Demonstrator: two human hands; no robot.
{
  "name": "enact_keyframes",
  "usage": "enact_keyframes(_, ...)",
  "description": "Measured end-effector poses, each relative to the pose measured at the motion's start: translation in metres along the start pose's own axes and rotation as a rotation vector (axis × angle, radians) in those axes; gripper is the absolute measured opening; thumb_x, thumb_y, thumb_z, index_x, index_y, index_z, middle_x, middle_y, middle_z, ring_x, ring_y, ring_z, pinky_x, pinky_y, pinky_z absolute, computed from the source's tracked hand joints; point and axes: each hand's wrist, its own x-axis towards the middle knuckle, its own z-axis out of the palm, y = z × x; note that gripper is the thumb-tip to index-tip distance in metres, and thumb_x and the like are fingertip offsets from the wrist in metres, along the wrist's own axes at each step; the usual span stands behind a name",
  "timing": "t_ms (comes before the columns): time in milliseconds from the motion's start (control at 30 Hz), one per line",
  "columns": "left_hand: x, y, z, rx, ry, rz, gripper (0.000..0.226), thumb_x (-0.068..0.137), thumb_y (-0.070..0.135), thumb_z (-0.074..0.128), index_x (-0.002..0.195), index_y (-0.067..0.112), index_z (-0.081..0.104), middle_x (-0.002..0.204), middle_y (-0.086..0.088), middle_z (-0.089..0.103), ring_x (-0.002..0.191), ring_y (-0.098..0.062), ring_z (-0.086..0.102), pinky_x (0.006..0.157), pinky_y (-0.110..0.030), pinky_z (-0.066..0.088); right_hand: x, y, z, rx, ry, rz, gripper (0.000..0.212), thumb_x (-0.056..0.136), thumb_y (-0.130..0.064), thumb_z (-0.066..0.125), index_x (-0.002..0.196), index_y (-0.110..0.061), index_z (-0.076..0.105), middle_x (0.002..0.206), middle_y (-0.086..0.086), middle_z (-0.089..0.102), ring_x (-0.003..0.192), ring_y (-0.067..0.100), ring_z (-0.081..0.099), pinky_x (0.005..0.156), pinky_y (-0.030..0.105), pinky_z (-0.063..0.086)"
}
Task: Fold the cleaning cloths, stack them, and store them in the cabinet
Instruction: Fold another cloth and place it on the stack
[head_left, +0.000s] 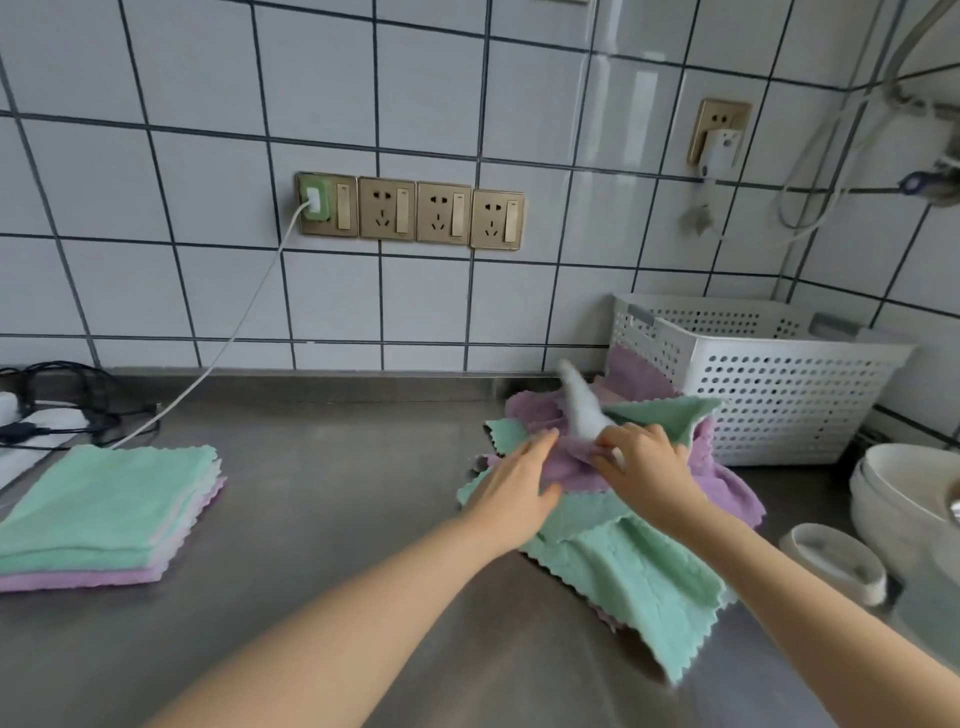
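Both hands in the loose cloth pile on the table, right side: left hand rests flat, fingers straight; right hand pinches a purple-white cloth. Folded stack far left. White basket directly behind pile; bowls right; charger cable near stack.

We see mint-green and lilac folded cloth stack; mint, lilac, white loose scallop-edged cloths; white perforated plastic basket; grey steel counter; pale square wall tiles, dark grout; brass-coloured sockets.
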Motion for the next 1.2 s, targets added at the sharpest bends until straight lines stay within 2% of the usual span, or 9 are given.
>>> enact_keyframes(133,0.007,0.002,-0.015,-0.141,0.143,0.062,0.062,0.084,0.01,0.066,0.141,0.02,0.043,0.14,0.002,0.047,0.122,-0.009,0.045,0.097,-0.001,0.026,-0.031,-0.026,-0.036,0.331,-0.028,-0.216,0.003,0.091,-0.021,0.061,0.089,-0.02,0.063,0.079,-0.011,0.063,0.081,0.01,0.058,0.075,0.029,0.044)
enact_keyframes(233,-0.003,-0.001,-0.028,-0.095,0.165,0.119,0.041,0.082,0.017,0.068,0.12,0.033,0.063,0.121,0.011,0.065,0.11,-0.008,0.059,0.094,-0.019,0.045,-0.045,-0.046,-0.065,0.518,-0.057,-0.269,0.003,0.092,-0.015,0.059,0.091,-0.015,0.062,0.081,-0.009,0.065,0.076,0.0,0.059,0.068,0.013,0.045)
enact_keyframes(400,-0.042,-0.011,-0.063,-0.123,0.334,0.161,0.056,0.074,0.003,0.067,0.108,0.047,0.059,0.102,0.027,0.067,0.094,0.01,0.059,0.068,0.003,0.035,-0.05,-0.071,-0.103,0.803,-0.004,-0.27,0.005,0.094,-0.006,0.054,0.097,-0.007,0.058,0.085,0.006,0.067,0.078,0.009,0.062,0.068,0.024,0.051)
enact_keyframes(500,-0.07,-0.01,-0.089,-0.156,0.379,0.162,0.059,0.071,0.001,0.072,0.119,0.033,0.063,0.112,0.019,0.066,0.1,0.004,0.061,0.084,-0.002,0.04,-0.051,-0.087,-0.113,0.913,0.066,-0.191,0.006,0.094,-0.006,0.054,0.097,-0.004,0.059,0.092,0.02,0.069,0.08,0.017,0.062,0.074,0.038,0.053)
enact_keyframes(600,-0.095,0.014,-0.117,-0.205,0.361,0.218,0.048,0.073,0.022,0.076,0.118,0.026,0.062,0.112,0.017,0.067,0.104,0.003,0.061,0.089,-0.012,0.045,-0.053,-0.113,-0.118,0.945,0.061,-0.213,0.005,0.092,-0.006,0.058,0.093,-0.008,0.062,0.085,0.011,0.07,0.076,0.01,0.062,0.07,0.027,0.053)
enact_keyframes(733,-0.112,0.041,-0.141,-0.258,0.407,0.23,0.007,0.076,0.012,0.07,0.078,0.012,0.063,0.069,0.006,0.063,0.067,-0.007,0.057,0.064,-0.022,0.045,-0.057,-0.15,-0.125,0.929,0.082,-0.302,0.008,0.092,-0.006,0.058,0.092,-0.01,0.064,0.08,-0.007,0.067,0.075,-0.002,0.061,0.067,0.01,0.046)
enact_keyframes(867,-0.122,0.034,-0.165,-0.177,0.526,0.136,0.038,0.069,-0.01,0.053,0.052,0.019,0.034,0.045,0.008,0.035,0.048,-0.007,0.028,0.045,-0.018,0.024,-0.061,-0.174,-0.132,0.94,0.121,-0.328,0.009,0.093,-0.008,0.056,0.091,-0.009,0.065,0.083,-0.006,0.068,0.078,-0.001,0.063,0.066,0.011,0.046)
enact_keyframes(1100,-0.154,-0.018,-0.208,-0.061,0.328,-0.042,0.044,0.072,0.005,0.067,0.049,0.019,0.033,0.047,0.009,0.031,0.05,-0.008,0.025,0.05,-0.028,0.022,-0.061,-0.174,-0.143,0.952,0.108,-0.231,0.009,0.092,-0.013,0.058,0.092,-0.01,0.066,0.081,0.003,0.067,0.072,0.006,0.06,0.062,0.021,0.05)
enact_keyframes(1200,-0.166,-0.028,-0.23,-0.14,0.164,-0.087,0.046,0.077,0.015,0.078,0.043,0.02,0.046,0.043,0.015,0.041,0.043,0.0,0.035,0.046,-0.016,0.027,-0.057,-0.168,-0.144,1.039,0.03,-0.15,0.007,0.091,-0.01,0.06,0.088,-0.006,0.064,0.08,0.011,0.062,0.07,0.014,0.056,0.06,0.028,0.045)
